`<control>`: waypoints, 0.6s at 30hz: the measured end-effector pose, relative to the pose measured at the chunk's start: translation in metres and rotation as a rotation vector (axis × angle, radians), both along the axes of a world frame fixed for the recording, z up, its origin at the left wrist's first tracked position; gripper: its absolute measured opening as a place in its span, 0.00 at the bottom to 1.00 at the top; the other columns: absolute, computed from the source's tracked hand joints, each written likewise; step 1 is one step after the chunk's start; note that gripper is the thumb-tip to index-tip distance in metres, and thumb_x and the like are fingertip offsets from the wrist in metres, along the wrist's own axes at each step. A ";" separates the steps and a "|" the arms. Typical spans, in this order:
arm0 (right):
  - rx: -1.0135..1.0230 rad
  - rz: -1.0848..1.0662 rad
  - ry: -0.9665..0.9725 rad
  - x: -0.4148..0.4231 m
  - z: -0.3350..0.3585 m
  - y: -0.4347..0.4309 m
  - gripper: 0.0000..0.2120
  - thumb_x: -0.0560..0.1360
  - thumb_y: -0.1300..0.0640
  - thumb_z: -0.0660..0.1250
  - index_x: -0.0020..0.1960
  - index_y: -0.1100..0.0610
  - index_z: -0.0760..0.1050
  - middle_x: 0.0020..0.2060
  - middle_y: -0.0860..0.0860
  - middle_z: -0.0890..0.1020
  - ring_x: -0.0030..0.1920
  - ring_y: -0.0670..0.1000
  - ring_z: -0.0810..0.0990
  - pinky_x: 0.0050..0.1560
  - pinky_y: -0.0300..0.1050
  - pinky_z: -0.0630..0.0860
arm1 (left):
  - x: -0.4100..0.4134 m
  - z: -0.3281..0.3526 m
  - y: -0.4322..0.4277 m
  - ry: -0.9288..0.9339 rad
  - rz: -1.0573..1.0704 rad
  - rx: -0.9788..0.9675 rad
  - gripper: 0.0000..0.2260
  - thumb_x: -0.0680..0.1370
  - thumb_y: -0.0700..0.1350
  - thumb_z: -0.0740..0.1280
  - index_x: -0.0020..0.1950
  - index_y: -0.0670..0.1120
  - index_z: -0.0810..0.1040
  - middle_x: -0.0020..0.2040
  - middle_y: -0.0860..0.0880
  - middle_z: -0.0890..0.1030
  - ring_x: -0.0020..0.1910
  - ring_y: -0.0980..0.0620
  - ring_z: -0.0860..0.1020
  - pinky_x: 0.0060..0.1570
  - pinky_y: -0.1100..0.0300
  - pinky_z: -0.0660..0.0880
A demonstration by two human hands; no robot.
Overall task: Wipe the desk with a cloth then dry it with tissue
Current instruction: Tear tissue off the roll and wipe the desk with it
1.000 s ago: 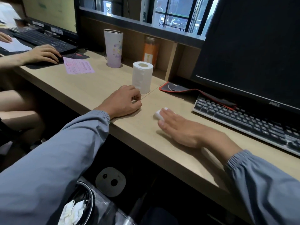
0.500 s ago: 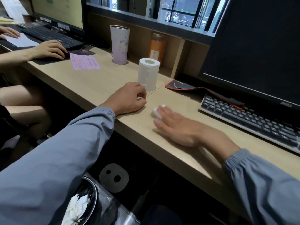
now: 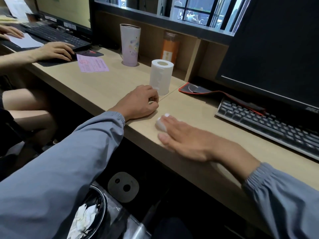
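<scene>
My right hand (image 3: 188, 140) lies flat on the light wooden desk (image 3: 107, 87) and presses a small white wad of tissue (image 3: 160, 125) under its fingers, near the front edge. Only a bit of the wad shows past the fingertips. My left hand (image 3: 138, 102) rests on the desk as a loose fist, just in front of an upright white tissue roll (image 3: 160, 76). Whether it pinches anything is hard to tell. Both sleeves are grey-blue.
A black keyboard (image 3: 269, 125) and a dark monitor (image 3: 276, 49) stand at the right, with a red-edged mouse pad (image 3: 195, 88) behind. A pink tumbler (image 3: 129, 45), an orange bottle (image 3: 170, 47) and pink paper (image 3: 92, 65) sit further back. Another person's hand (image 3: 53, 50) works at left. A bin (image 3: 93, 216) holds crumpled tissue below.
My right hand has slid the tissue wad a little nearer the desk's front edge. The left hand stays put by the roll; the camera has shifted slightly.
</scene>
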State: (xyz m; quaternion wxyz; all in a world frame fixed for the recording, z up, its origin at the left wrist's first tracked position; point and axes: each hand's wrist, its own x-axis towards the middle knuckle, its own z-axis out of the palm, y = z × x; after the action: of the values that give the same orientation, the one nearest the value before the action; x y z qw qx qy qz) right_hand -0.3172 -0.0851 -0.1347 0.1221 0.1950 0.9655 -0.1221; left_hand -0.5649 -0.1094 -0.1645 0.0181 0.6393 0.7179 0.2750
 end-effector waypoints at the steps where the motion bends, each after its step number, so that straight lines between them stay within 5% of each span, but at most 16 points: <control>1: 0.012 -0.054 -0.007 -0.002 0.002 0.010 0.37 0.82 0.31 0.40 0.84 0.49 0.37 0.83 0.45 0.38 0.80 0.40 0.34 0.79 0.40 0.36 | 0.000 0.000 0.000 -0.002 0.003 -0.007 0.12 0.74 0.55 0.62 0.48 0.51 0.81 0.52 0.53 0.78 0.56 0.49 0.74 0.61 0.46 0.75; 9: 0.069 0.078 0.056 0.032 -0.004 -0.063 0.39 0.81 0.29 0.42 0.83 0.47 0.34 0.80 0.40 0.33 0.76 0.35 0.27 0.79 0.41 0.34 | 0.000 0.000 0.001 0.002 0.006 -0.008 0.10 0.76 0.54 0.63 0.49 0.51 0.80 0.52 0.53 0.78 0.56 0.50 0.73 0.60 0.48 0.75; 14: 0.023 -0.017 -0.010 0.051 0.005 -0.043 0.36 0.81 0.30 0.41 0.82 0.43 0.32 0.79 0.37 0.33 0.76 0.32 0.30 0.75 0.33 0.34 | 0.002 0.001 -0.001 0.020 0.020 -0.004 0.13 0.73 0.58 0.60 0.47 0.53 0.80 0.50 0.54 0.78 0.54 0.50 0.74 0.58 0.47 0.77; 18: 0.045 -0.105 -0.015 0.050 0.004 -0.020 0.37 0.82 0.31 0.39 0.83 0.48 0.32 0.81 0.44 0.34 0.78 0.37 0.31 0.78 0.38 0.35 | 0.007 0.003 -0.005 0.056 0.049 -0.011 0.15 0.73 0.59 0.59 0.48 0.53 0.80 0.50 0.54 0.78 0.54 0.50 0.74 0.58 0.46 0.77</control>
State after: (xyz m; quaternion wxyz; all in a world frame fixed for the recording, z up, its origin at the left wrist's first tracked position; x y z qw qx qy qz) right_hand -0.2674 -0.1046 -0.1306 0.1183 0.2491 0.9555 -0.1050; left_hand -0.5578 -0.1141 -0.1615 -0.0053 0.6286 0.7352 0.2534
